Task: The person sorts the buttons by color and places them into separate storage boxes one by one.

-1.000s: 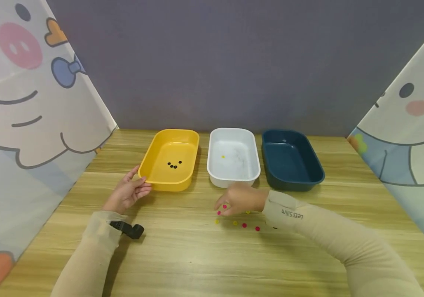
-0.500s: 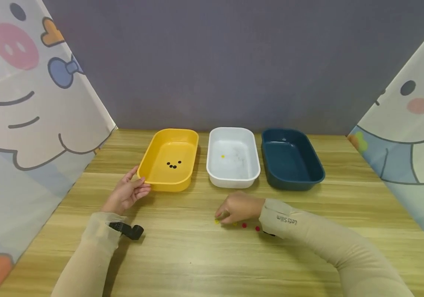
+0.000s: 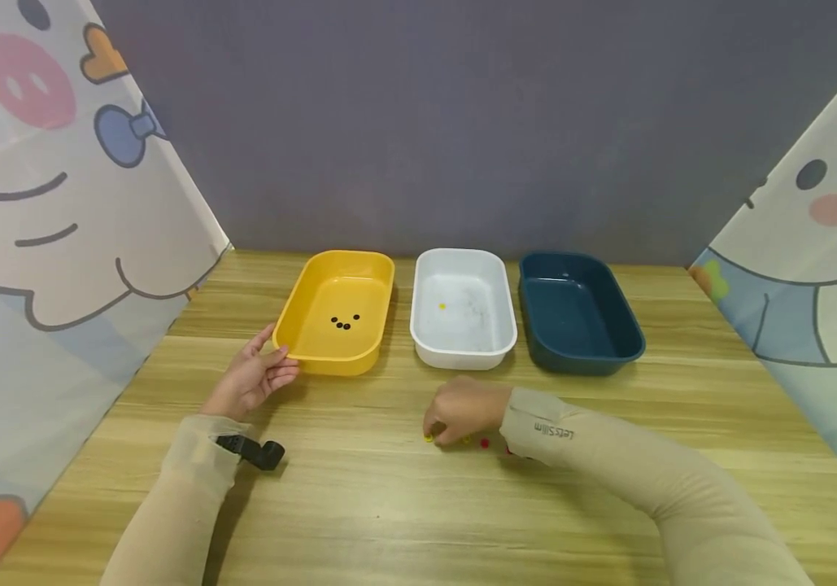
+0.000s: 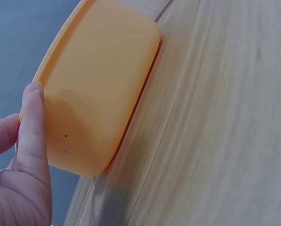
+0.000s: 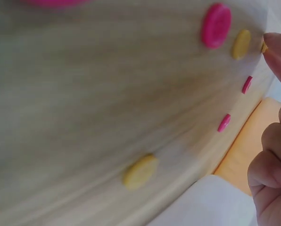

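At the near left corner of the yellow tray, my left hand grips the rim, thumb on top and fingers against the outer wall. In the right wrist view, the thumb and index finger of my right hand pinch a small yellow button at the table surface. Other buttons lie beside that hand: a yellow one, a pink one and a nearer yellow one. Two smaller-looking pink buttons lie towards the trays. My hand hides part of this group in the head view.
Several black buttons lie inside the yellow tray. A white tray holding one yellow button stands in the middle, and a dark blue tray to its right. A grey panel rises behind the wooden table.
My right hand has come down from near the pink buttons by the white tray to the leftmost yellow button, its fingers now around it. My left hand has stayed on the yellow tray.
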`<state>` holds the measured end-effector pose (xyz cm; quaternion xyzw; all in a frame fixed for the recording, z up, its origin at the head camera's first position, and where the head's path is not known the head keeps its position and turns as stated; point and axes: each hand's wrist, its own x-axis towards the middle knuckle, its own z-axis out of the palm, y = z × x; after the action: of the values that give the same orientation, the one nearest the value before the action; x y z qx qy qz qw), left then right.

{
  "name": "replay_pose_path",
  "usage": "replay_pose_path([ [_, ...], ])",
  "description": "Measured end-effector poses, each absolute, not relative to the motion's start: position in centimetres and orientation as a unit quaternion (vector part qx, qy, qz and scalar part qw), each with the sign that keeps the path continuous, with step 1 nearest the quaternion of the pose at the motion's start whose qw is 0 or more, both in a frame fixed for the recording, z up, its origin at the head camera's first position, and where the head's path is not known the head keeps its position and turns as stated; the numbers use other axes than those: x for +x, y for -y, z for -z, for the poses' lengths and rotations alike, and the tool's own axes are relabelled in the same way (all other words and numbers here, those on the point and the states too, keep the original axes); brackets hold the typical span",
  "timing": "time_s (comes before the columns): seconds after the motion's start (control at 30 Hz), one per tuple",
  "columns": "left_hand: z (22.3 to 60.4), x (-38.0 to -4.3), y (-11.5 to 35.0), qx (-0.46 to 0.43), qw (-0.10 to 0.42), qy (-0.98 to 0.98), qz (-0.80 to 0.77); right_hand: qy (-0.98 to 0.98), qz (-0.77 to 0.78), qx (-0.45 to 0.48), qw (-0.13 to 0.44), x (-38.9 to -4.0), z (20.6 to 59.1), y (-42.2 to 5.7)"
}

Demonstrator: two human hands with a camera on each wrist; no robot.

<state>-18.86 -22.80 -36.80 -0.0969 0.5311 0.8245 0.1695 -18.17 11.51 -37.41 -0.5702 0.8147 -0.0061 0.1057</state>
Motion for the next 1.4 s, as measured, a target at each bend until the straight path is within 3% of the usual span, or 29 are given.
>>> replay_pose_path([
  [0.97, 36.1, -19.0, 22.1, -0.105, 0.162, -0.555, -0.809, -0.789, -0.063, -0.611, 0.005, -17.9, 36.8, -10.9],
  [1.4, 36.3, -18.8, 22.3, -0.111, 0.161, -0.557, -0.807, -0.793, -0.036, -0.607, -0.02, -18.7, 34.1, -11.4],
])
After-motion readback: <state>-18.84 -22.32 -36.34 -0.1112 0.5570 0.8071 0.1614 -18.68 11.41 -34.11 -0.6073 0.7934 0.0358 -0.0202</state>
